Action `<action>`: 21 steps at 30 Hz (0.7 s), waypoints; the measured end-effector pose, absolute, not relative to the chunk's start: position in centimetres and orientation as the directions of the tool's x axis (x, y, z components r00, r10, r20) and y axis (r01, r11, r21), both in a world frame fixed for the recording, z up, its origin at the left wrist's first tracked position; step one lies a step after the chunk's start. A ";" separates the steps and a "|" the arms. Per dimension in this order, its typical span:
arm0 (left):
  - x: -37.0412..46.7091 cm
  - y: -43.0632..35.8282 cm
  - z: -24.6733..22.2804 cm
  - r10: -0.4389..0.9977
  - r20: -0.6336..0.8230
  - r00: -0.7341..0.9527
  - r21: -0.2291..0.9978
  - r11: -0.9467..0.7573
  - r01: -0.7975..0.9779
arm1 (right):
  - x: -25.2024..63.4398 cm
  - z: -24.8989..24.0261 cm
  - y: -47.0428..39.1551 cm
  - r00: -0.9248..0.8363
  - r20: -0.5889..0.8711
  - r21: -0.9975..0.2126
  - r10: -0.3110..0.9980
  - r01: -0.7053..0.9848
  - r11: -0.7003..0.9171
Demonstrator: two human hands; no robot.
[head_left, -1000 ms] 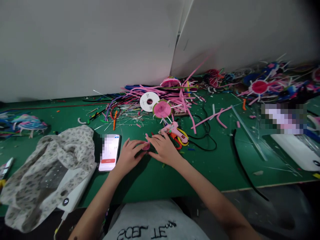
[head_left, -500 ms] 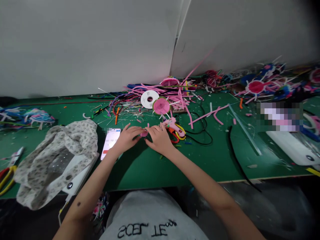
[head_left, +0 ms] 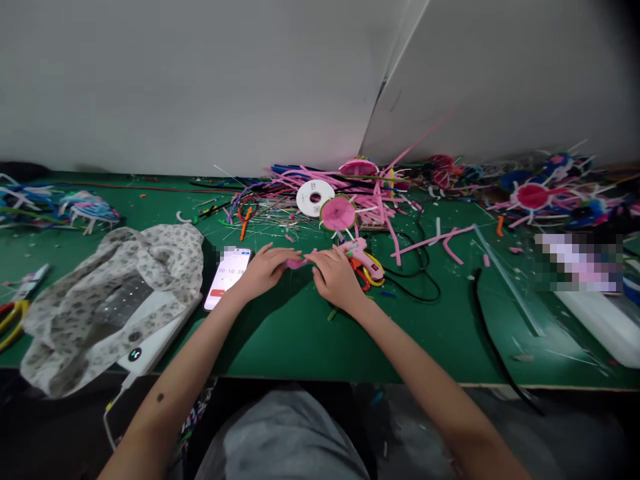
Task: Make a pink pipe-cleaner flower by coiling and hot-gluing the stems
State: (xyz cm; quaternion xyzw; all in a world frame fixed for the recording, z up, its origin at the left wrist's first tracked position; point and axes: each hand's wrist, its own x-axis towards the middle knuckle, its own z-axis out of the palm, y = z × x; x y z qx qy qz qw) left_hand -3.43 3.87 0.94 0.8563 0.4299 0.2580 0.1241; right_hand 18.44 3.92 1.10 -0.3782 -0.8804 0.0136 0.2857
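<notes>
My left hand [head_left: 265, 272] pinches a small coil of pink pipe cleaner [head_left: 296, 264] with thumb and fingers, just above the green table. At its right side, my right hand [head_left: 336, 277] has its fingertips closed on the coil's pink end. The fingers partly hide the coil. Right beside my right hand lies a pink glue gun [head_left: 361, 257], over scissors with yellow and orange handles [head_left: 376, 269]. Behind it is a round pink disc with a green rim and white spokes [head_left: 339, 213]. A phone showing a timer [head_left: 226, 280] lies by my left wrist.
A white disc [head_left: 315, 198] and piled pink pipe cleaners [head_left: 295, 175] lie at the back. A patterned cloth [head_left: 115, 293] covers a white device at left. Colourful spoked pieces [head_left: 535, 195], a clear stick [head_left: 507, 280] and a black strip [head_left: 493, 340] lie at right.
My hands have drawn slightly apart, and more of the pink coil shows between them. The view has shifted, so the table's things appear further right.
</notes>
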 end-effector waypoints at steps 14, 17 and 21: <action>-3.1 3.1 0.7 0.794 0.335 0.508 0.664 -0.581 0.471 | 19.1 1.1 3.0 -0.653 0.483 -0.138 0.584 0.602 0.787; -3.0 2.5 1.1 0.825 0.260 0.502 0.690 -0.523 0.500 | 19.1 0.8 3.0 -0.656 0.508 -0.121 0.558 0.587 0.800; -2.1 1.7 1.2 0.864 0.239 0.443 0.661 -0.479 0.578 | 19.1 0.7 3.0 -0.650 0.509 -0.136 0.564 0.586 0.799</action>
